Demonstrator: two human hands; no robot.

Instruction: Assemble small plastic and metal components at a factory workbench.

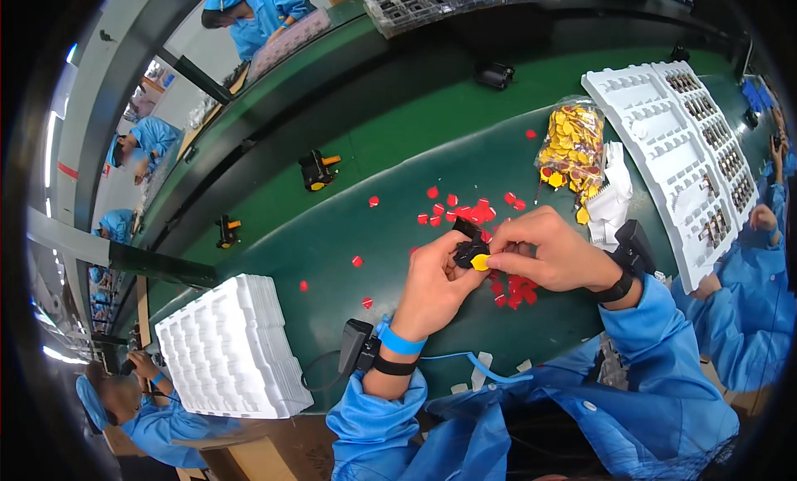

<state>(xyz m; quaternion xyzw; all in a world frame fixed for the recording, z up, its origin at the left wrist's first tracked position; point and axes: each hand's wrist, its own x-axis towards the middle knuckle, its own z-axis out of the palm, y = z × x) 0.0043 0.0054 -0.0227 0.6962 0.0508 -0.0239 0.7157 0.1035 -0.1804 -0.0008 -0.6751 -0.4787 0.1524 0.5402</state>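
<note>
Over the green bench, my left hand [433, 286] is closed round a small black plastic part [470, 247]. My right hand [544, 250] pinches a small yellow disc [480, 263] against the front of that part; whether the disc is fixed to it, I cannot tell. Fingers cover much of the black part. Beneath and around both hands lie many small red discs [521, 292], some with white edges. To the right of my right hand stands a clear plastic bag [573, 141] filled with yellow and dark red pieces, several of them spilled at its mouth.
A stack of white molded trays [228, 348] stands at the left. At the right lies a white tray [656, 149] partly filled with small parts. Black and orange units [317, 170] sit on the green belt [274, 178]. Crumpled white material [613, 195] lies beside the bag. Co-workers in blue sit nearby.
</note>
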